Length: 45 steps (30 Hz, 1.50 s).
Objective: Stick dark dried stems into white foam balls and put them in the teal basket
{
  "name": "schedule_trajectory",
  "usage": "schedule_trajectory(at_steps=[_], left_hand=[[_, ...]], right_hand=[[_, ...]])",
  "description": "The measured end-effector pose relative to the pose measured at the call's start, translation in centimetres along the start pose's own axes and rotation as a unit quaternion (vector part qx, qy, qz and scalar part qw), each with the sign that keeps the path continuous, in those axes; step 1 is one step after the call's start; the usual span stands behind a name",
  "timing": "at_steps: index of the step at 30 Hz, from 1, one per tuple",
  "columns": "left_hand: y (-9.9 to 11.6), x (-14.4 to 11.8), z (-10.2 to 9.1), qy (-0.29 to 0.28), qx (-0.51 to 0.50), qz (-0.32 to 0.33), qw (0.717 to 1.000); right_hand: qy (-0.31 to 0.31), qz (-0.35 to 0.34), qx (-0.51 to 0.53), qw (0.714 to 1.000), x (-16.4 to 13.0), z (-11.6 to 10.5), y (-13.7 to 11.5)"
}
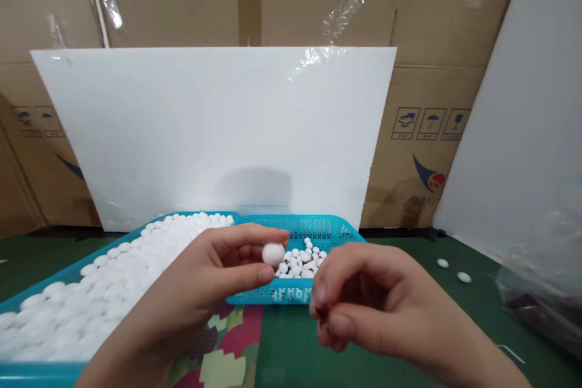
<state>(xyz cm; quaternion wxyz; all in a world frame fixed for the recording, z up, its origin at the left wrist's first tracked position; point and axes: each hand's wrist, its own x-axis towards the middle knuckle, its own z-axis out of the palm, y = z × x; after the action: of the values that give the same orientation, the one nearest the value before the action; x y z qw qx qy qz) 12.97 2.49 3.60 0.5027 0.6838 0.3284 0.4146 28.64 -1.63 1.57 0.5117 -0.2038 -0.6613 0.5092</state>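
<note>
1. The left hand [200, 291], low and left of centre in the frame, pinches a small white oval piece [273, 253] between thumb and forefinger; its fingers [248, 235] are closed on that piece and hold it up just above the near rim of the small blue basket [334, 229].
2. The right hand [364, 309], lower right of centre, is curled with its fingers [334, 324] bent inward; whether anything sits inside them cannot be told from here, since the fingertips hide the palm.
3. The small basket holds a thin scatter of white pieces [301, 262]; the large blue tray [27, 370] at lower left is heaped with many more of the same [113, 279].
4. Two stray pieces [464, 277] lie on the green worktop [400, 242] at right, well apart from both containers; a white foam board [213, 133] stands behind, against cardboard boxes [436, 42].
5. To do this handling well, I judge the pinch should stay light, as the piece looks soft and smooth and could pop out sideways; keep it over the small basket, so a slip lands inside rather than on the worktop.
6. Turning the piece slowly between the fingertips would show every side; the right hand is near enough to steady or take it.
</note>
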Motion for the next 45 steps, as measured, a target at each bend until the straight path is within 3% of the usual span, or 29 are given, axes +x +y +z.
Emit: schedule_trajectory(at_steps=[4,12,16,19,25,35,45], left_hand=[[0.0,-0.1,0.1,-0.021,-0.006,0.021,1.000],[0.1,-0.9,0.6,-0.033,0.000,0.033,0.999],[0.0,-0.7,0.6,-0.047,-0.047,0.006,0.998],[0.0,-0.8,0.4,-0.071,-0.089,0.003,0.993],[0.1,-1.3,0.6,-0.110,-0.131,-0.009,0.985],[0.2,-0.8,1.1,-0.183,-0.148,0.017,0.972],[-0.1,-0.5,1.2,-0.199,-0.144,0.038,0.969]], right_hand=[[-0.024,0.001,0.080,0.997,0.1,0.0,0.3],[0.007,-0.024,0.164,0.986,0.6,0.1,0.5],[0.021,-0.059,0.136,0.989,0.5,0.1,0.8],[0.034,-0.122,0.063,0.990,0.6,0.3,1.0],[0.002,-0.232,-0.037,0.972,0.8,0.4,1.4],[0.017,-0.251,-0.010,0.968,0.7,0.9,1.6],[0.014,-0.250,0.008,0.968,0.7,0.9,1.5]])
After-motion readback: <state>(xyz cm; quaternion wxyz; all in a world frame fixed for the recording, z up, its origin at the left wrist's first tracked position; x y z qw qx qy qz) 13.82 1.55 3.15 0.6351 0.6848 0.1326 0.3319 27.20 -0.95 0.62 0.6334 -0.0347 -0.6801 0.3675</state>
